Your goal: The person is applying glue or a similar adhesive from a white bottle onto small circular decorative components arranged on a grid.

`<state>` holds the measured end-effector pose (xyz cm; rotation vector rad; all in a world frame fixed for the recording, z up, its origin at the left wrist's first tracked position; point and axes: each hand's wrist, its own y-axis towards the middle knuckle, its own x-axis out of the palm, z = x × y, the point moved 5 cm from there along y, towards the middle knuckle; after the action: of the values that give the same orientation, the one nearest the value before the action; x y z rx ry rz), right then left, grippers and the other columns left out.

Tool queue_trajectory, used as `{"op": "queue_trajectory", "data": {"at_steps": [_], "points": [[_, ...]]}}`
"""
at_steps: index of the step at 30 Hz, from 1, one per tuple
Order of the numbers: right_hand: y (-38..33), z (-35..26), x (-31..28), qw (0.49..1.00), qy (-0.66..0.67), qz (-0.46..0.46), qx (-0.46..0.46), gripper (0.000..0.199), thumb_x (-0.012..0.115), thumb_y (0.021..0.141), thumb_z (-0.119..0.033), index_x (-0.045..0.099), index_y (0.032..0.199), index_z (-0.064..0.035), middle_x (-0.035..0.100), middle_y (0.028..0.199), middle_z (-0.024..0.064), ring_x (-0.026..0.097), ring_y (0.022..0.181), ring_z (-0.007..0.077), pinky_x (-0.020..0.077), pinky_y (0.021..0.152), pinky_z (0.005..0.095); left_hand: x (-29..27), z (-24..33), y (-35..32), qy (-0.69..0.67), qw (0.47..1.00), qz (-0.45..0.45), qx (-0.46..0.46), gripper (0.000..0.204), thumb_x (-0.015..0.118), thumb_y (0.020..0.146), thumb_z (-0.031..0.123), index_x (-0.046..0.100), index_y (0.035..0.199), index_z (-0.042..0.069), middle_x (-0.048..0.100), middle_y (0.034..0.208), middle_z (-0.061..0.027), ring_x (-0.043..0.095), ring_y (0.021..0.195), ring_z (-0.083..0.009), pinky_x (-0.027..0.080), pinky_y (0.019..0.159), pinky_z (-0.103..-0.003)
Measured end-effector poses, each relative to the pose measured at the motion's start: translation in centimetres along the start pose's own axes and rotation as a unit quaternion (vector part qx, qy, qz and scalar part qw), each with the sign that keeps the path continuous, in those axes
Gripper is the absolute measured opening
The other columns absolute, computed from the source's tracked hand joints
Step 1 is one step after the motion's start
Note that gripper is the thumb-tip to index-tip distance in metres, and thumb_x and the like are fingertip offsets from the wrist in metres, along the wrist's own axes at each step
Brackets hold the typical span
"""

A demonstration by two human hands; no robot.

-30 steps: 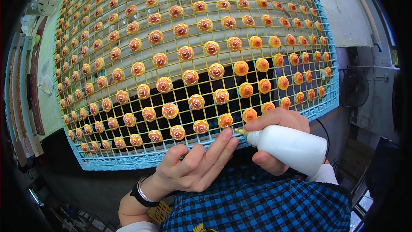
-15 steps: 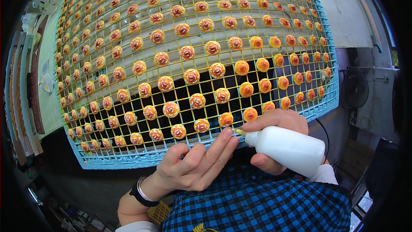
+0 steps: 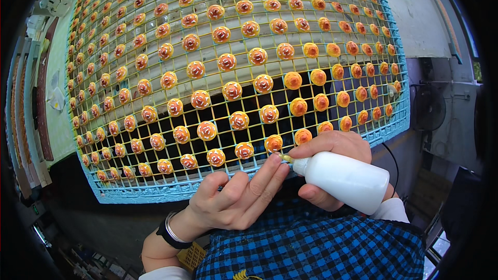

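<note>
My right hand (image 3: pixel 340 145) is wrapped round a white squeeze bottle (image 3: pixel 346 182), tilted so that its narrow yellowish nozzle (image 3: pixel 285 158) points left. The nozzle tip is at the lower edge of a small round orange-yellow piece (image 3: pixel 273 143), which has a few white marks. My left hand (image 3: pixel 236 202) reaches up from below with two fingers stretched out beside the nozzle and the others bent; it holds nothing. Rows of similar pieces sit on a wire grid rack (image 3: pixel 155 194) with a blue frame. Those to the left bear white dashes; several to the right, like one orange piece (image 3: pixel 298 107), are plain.
A pale green surface (image 3: pixel 59 135) lies left of the rack, with long strips (image 3: pixel 23 124) stacked beyond it. At the right stand a dark fan (image 3: pixel 429 111) and a whitish tabletop (image 3: pixel 415 31). A yellow basket (image 3: pixel 192 255) shows below my left wrist.
The bottle and my right hand have shifted slightly left. A little more white shows along the lower edge of the piece at the nozzle. My left hand stays nearly still.
</note>
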<state>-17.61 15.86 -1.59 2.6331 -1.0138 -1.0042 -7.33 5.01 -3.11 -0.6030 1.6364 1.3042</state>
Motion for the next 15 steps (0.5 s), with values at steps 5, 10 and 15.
{"op": "queue_trajectory", "data": {"at_steps": [5,10,15], "points": [[-0.05,-0.18,-0.55,0.999,0.037,0.025,-0.013,0.033,0.069,0.071,-0.032,0.06,0.081,-0.0016,0.061,0.075,0.0067,0.057,0.051,0.0176,0.0452,0.044,0.0244,-0.03,0.03,-0.03,-0.002,1.0,-0.006,-0.008,0.021,0.057,0.079,0.023,0.066,0.096,0.017,0.062,0.101,0.0084,0.034,0.071,-0.0085,0.028,0.058,-0.019],[-0.56,0.46,-0.99,0.995,0.074,0.036,0.051,0.032,0.069,0.071,-0.03,0.06,0.079,-0.0012,0.06,0.075,0.0081,0.057,0.051,0.0184,0.0447,0.043,0.0254,0.2,0.16,0.01,-0.011,1.0,0.009,-0.021,0.021,0.058,0.078,0.026,0.067,0.095,0.017,0.062,0.101,0.0094,0.034,0.071,-0.0084,0.028,0.058,-0.019],[-0.19,0.1,-0.97,0.999,0.034,0.03,0.017,0.03,0.07,0.07,-0.028,0.06,0.077,-0.001,0.06,0.075,0.0085,0.057,0.05,0.018,0.0448,0.042,0.0252,0.17,0.06,0.0,-0.005,1.0,0.012,-0.009,0.022,0.056,0.078,0.019,0.066,0.097,0.017,0.061,0.105,0.0085,0.033,0.069,-0.0079,0.027,0.056,-0.018]]}}
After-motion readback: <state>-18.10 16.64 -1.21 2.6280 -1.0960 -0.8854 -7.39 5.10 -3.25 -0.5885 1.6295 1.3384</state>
